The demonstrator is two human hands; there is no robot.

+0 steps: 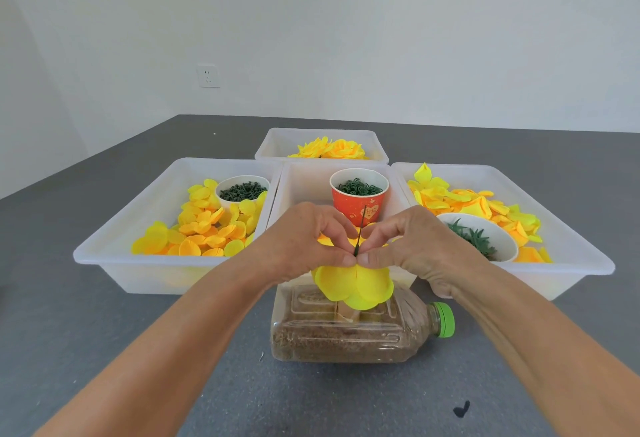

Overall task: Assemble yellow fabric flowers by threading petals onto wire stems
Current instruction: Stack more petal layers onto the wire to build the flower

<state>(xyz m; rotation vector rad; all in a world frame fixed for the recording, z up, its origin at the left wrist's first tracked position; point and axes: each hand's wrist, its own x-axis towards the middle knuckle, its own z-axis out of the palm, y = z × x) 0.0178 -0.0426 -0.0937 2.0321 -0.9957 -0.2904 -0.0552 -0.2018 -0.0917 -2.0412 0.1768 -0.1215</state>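
Left hand (308,240): fingers curled, thumb and fingertips pinching the stem from the left, just above the petals.
Right hand (412,242): mirrors the left, pinching the same spot from the right; the two thumbs nearly touch.
Wire stem (360,230): thin, dark green, rising almost upright from between the thumbs, in front of the red cup.
Petals (353,286): a cluster of yellow fabric discs already on the stem, hanging below the hands over the bottle, near the front edge of the tabletop (242,398).
Bottle (349,329): clear, lying on its side, part-filled with brown grain, green cap to the right; whether the flower touches it cannot be told.
Red cup (358,202): holds small green rings, in the middle tray (304,180).
Left tray (138,214): loose yellow petals and a white cup of dark green parts.
Right tray (571,232): larger yellow petals and a white bowl of green leaf pieces.
Far tray (277,145): finished yellow flowers, toward the back edge.
Risk, bending: uneven pressure from the two pinches would likely kink so thin a wire.
Risk, tearing: forcing the fabric down off-centre could widen or rip the petal hole.
Risk, slipping: loosening both grips together may let the petals slide off or the flower drop.
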